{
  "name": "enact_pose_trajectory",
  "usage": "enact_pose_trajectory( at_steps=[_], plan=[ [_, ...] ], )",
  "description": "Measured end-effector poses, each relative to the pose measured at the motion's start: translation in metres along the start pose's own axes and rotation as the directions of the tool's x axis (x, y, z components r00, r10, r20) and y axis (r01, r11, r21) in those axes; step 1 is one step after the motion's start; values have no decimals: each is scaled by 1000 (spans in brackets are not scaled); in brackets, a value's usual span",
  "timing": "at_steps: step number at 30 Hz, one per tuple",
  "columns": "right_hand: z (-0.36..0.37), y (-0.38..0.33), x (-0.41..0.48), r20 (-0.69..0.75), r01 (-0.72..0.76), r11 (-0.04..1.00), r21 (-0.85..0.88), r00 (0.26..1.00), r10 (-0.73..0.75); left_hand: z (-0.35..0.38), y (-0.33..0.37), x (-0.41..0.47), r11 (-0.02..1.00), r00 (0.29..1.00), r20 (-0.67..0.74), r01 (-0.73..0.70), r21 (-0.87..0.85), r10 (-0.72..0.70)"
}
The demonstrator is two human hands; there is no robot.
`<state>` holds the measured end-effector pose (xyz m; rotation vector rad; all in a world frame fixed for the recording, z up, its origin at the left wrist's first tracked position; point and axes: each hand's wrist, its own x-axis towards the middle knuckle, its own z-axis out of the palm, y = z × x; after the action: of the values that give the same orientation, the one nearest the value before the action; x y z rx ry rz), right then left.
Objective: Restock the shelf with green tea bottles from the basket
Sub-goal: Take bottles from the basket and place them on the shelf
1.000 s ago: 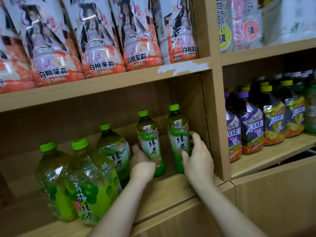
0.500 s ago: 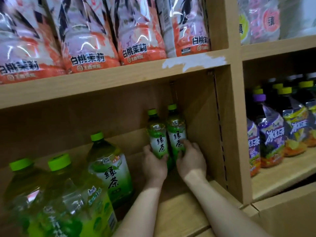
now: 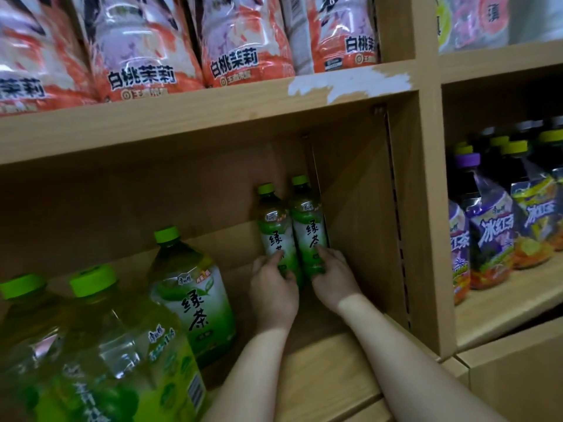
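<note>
Bottles (image 3: 275,229) upright (caps up), hands (image 3: 274,292) gripping bases, shelf (image 3: 320,376) rear.

Standing side by side at the back right corner of the shelf (image 3: 320,370): two small bottles (image 3: 275,226) (image 3: 309,222), touching. Sitting front left: three big bottles (image 3: 195,293). Bags (image 3: 146,50) lining up one shelf above.

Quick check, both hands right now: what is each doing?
Left hand: closed on the left small green tea bottle.
Right hand: closed on the right small green tea bottle.
</note>
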<state>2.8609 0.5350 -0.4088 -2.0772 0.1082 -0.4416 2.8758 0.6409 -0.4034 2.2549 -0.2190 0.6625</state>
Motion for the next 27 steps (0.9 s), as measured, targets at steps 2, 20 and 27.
enact_pose_trajectory(
  at_steps=[2, 20, 27],
  plan=[
    [0, 0, 1, 9, -1, 1000, 24, 1000, 1, 0, 1, -1, 1000, 999, 34, -3, -1, 3],
    [-54, -39, -48, -42, 83, 958, 273, 996, -74, -36, 51, -8, 996, 998, -39, -45, -83, 42],
    [-73, -66, -118, -60, 71, 885, 460, 997, -49, -133, 77, -77, 919, 924, -123, -376, -115, 363]
  ],
)
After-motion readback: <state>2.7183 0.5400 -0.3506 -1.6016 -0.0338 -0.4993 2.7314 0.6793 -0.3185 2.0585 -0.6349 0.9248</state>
